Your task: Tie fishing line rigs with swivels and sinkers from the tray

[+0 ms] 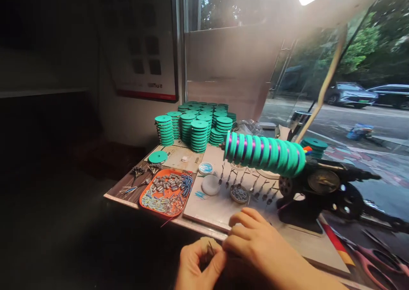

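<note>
My left hand (201,262) is at the table's front edge, thumb and finger pinched on something small, thin and dark that I cannot name. Right beside it, my right hand (251,241) has its fingers curled in, and its fingertips meet those of the left. Whatever the right hand holds is hidden behind its fingers. Beyond the hands lies a pale board (204,211). On it stand a round dish of small grey beads (239,193) and a white round lid (211,184). A row of small dark pieces on short lines (256,191) lies near the dish.
An orange tray (142,201) of metal weights and small tubes lies left. Stacked green foam spools (199,136) fill the back. A dark winding machine (322,181) carries a row of green spools (265,152) over the board. Pink-handled scissors (373,260) lie right.
</note>
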`<action>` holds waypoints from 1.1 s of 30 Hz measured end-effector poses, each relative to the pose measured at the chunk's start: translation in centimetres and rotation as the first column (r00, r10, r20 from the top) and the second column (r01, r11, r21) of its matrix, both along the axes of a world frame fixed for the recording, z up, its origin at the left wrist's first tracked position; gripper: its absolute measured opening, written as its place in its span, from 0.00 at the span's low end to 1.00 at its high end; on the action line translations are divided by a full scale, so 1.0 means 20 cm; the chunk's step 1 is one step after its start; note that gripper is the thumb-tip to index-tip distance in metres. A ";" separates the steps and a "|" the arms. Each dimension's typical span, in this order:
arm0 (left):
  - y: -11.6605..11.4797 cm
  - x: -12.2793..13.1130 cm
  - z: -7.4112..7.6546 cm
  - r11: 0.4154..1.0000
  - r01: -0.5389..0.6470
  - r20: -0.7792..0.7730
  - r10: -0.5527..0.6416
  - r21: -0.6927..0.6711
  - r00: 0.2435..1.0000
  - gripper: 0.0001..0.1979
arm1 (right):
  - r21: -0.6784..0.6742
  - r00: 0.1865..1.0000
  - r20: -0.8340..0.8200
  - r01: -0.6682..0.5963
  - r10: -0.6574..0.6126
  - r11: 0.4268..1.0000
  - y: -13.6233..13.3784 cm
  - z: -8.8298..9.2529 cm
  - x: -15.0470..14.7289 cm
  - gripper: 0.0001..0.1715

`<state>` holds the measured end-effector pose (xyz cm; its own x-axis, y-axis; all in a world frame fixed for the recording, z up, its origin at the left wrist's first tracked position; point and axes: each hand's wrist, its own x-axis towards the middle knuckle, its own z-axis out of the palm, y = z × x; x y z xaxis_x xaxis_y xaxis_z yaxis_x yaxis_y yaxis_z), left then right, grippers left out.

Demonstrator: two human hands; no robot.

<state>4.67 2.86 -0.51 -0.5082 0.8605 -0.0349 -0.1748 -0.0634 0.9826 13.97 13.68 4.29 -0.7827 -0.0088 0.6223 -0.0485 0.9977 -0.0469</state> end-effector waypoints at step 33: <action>-0.02 -0.02 -0.07 0.985 0.071 0.421 -0.132 0.158 0.897 0.13 | -0.158 0.975 -0.207 0.043 -0.076 0.986 -0.07 -0.27 0.02 0.15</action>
<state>4.20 2.42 -1.91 -0.3798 0.9185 -0.1096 -0.5896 -0.1491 0.7938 14.32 12.27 -1.05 -0.6291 0.1410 0.7644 -0.0148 0.9811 -0.1932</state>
